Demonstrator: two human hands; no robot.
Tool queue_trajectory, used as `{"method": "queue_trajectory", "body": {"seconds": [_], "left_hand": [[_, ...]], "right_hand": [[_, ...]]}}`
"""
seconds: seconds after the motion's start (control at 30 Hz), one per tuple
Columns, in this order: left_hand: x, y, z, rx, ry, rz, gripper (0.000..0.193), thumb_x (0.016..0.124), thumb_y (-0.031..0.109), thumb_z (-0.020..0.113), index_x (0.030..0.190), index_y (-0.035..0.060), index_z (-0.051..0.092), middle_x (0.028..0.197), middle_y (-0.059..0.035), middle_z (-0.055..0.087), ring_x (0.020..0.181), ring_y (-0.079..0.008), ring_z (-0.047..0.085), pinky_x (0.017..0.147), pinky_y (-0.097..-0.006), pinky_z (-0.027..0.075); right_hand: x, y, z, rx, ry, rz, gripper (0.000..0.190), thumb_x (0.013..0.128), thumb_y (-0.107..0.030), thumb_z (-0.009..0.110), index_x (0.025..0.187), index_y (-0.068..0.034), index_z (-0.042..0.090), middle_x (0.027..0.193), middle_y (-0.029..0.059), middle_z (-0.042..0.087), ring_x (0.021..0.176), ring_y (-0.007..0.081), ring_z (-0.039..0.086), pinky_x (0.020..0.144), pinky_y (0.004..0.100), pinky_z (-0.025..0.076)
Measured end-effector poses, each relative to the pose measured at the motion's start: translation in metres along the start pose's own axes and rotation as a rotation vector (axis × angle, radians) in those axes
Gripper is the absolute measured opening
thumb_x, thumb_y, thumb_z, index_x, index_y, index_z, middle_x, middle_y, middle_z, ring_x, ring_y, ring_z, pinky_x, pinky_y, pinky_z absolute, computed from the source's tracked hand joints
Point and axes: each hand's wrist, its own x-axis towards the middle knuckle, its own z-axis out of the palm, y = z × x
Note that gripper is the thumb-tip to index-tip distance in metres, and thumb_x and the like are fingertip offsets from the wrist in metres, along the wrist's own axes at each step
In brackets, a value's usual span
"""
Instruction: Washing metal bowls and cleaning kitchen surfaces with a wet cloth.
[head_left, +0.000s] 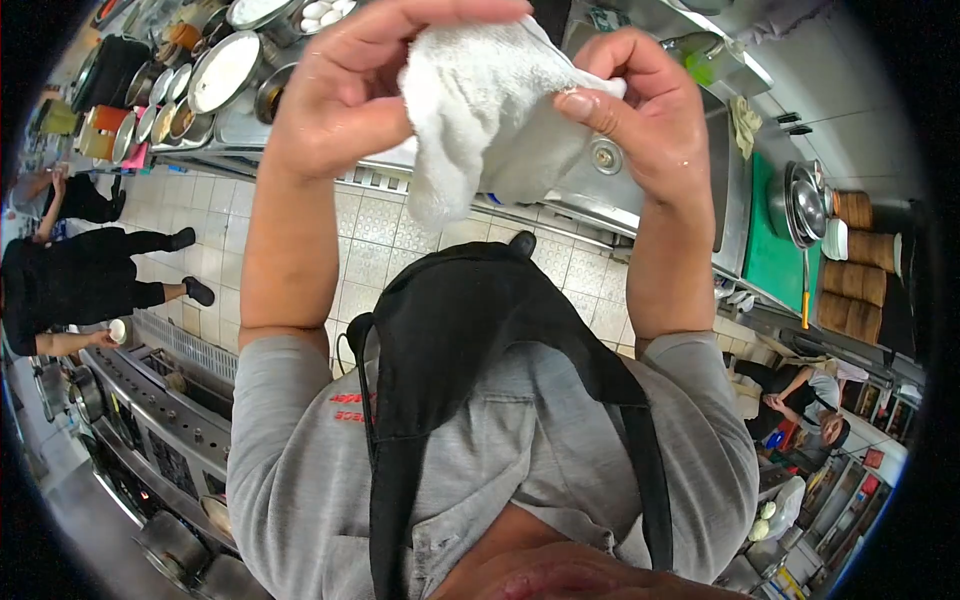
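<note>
A damp-looking white terry cloth (480, 105) hangs in loose folds between my two raised hands. My left hand (337, 97) holds its left side, with the fingers stretched along the top edge and the thumb tip hidden by the fabric. On the other side, my right hand (652, 112) pinches a corner between thumb and curled fingers. Water drops show on the skin of both hands. Beyond and below the cloth lies a stainless steel sink (592, 184) with a round drain strainer (606, 155).
Bowls of ingredients (225, 71) crowd the counter at upper left. At right, metal pots (799, 202) stand on a green cutting board (765, 247). A co-worker in black (75, 277) stands left near the stoves (161, 420); another person (802, 397) is at far right. Tiled floor (367, 240) lies below.
</note>
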Motion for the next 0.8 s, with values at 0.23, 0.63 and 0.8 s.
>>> {"method": "queue_trajectory", "body": {"seconds": [0.23, 0.63, 0.8], "left_hand": [[-0.044, 0.022, -0.029, -0.117, 0.014, 0.052, 0.077, 0.073, 0.014, 0.057, 0.140, -0.0160, 0.036, 0.135, -0.0266, 0.054, 0.126, -0.0292, 0.056, 0.107, -0.0379, 0.044], [-0.076, 0.034, -0.048, -0.053, -0.146, -0.129, 0.073, 0.076, 0.011, 0.075, 0.140, -0.0079, 0.045, 0.081, 0.0023, 0.046, 0.076, -0.0067, 0.048, 0.068, -0.0203, 0.039], [-0.051, 0.021, -0.005, 0.108, 0.165, -0.206, 0.037, 0.088, 0.015, 0.073, 0.120, -0.0010, 0.061, 0.102, -0.0056, 0.067, 0.090, -0.0110, 0.062, 0.079, -0.0265, 0.050]], "right_hand": [[0.010, -0.030, 0.042, 0.176, -0.063, -0.074, 0.017, 0.085, -0.003, 0.074, 0.093, -0.005, 0.059, 0.095, 0.0135, 0.069, 0.086, 0.0145, 0.065, 0.075, 0.0269, 0.052], [0.044, -0.044, 0.080, 0.042, -0.070, -0.212, 0.017, 0.085, 0.001, 0.074, 0.090, -0.002, 0.058, 0.084, 0.0082, 0.069, 0.073, 0.0079, 0.065, 0.062, 0.0195, 0.053], [0.064, -0.039, 0.105, -0.071, -0.150, -0.159, 0.016, 0.088, 0.004, 0.069, 0.088, -0.003, 0.055, 0.077, -0.0004, 0.059, 0.068, 0.0029, 0.057, 0.059, 0.0174, 0.045]]}}
